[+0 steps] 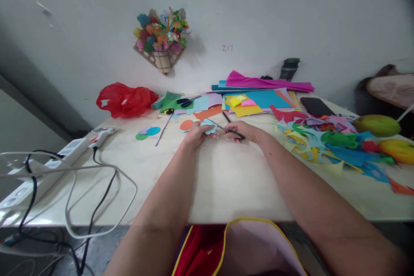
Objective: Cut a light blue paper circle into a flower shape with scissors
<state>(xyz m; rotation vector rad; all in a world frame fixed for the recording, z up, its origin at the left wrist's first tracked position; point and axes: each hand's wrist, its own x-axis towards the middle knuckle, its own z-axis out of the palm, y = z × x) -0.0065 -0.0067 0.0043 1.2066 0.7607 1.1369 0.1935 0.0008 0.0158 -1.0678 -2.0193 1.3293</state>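
My left hand [195,135] is closed on a light blue paper flower [208,127] with a scalloped edge, held just above the table. In my right hand [242,130] is a pair of black-handled scissors [238,134], its blades reaching left to the flower's edge. Just left of my left hand lies an orange paper circle [186,125]. A dark stick-like thing [226,117] lies behind my right hand; its kind is unclear. Farther left, blue [153,131], green and lilac paper circles overlap on the table.
Paper scraps [326,142] cover the right side, near a phone [317,106] and a mango-like fruit [377,125]. Coloured sheets [268,100] and spare scissors [186,102] lie at the back. A red plastic bag [126,99] sits back left; a power strip [64,151] with cables lies at left.
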